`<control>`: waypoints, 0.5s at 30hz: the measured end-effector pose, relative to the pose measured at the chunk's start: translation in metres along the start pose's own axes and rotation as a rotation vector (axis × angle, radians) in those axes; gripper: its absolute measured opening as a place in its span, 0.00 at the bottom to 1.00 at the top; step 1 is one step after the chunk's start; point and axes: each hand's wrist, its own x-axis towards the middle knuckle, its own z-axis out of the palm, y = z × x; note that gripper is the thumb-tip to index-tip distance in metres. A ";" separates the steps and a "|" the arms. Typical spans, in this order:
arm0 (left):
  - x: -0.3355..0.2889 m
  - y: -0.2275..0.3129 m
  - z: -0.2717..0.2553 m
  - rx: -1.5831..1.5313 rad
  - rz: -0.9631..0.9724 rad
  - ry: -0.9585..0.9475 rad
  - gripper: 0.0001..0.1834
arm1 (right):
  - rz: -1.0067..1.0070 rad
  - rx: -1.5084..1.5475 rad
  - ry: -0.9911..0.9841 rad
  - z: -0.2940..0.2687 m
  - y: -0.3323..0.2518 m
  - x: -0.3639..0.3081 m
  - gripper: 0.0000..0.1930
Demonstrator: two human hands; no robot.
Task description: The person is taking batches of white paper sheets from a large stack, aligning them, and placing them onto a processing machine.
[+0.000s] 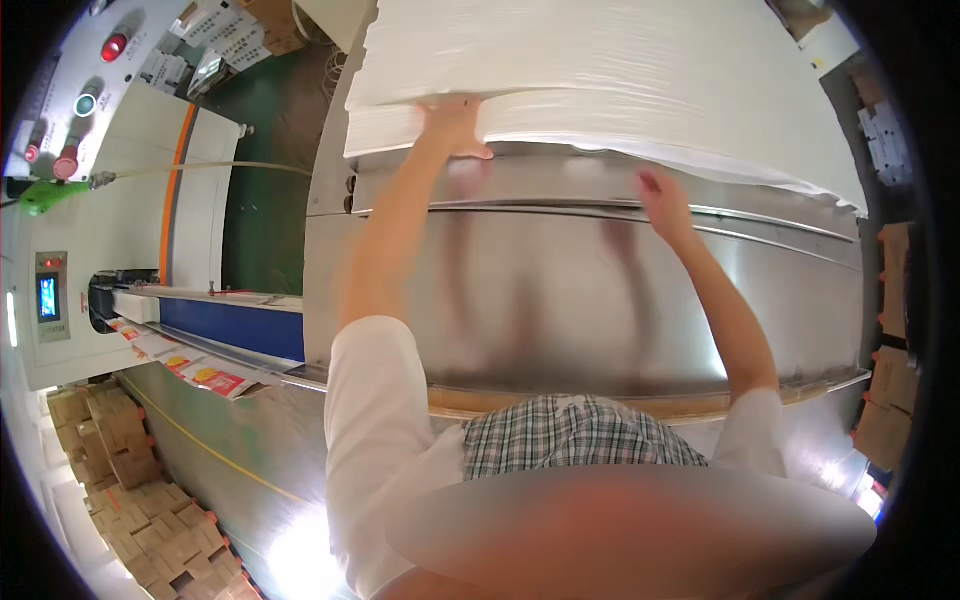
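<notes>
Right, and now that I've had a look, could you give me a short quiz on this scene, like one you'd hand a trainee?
1. Which hand is touching the white stack?
2. True or false: the right hand appears in front of the metal surface, nearer the person than the stack's front edge.
3. Where is the small lit screen?
A. On the left side of the picture
B. In the middle of the picture
C. On the right side of the picture

Key
1. The left hand.
2. True.
3. A.
</notes>
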 end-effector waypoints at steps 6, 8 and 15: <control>-0.019 0.027 0.010 0.062 -0.079 0.040 0.48 | -0.527 -0.020 -0.240 0.084 -0.090 0.105 0.23; -0.012 0.039 0.011 0.059 -0.114 0.002 0.50 | -0.365 -0.288 -0.377 0.084 -0.069 0.123 0.28; -0.009 0.039 -0.005 0.036 -0.364 -0.080 0.56 | -0.051 -0.611 -0.470 -0.113 0.137 0.153 0.31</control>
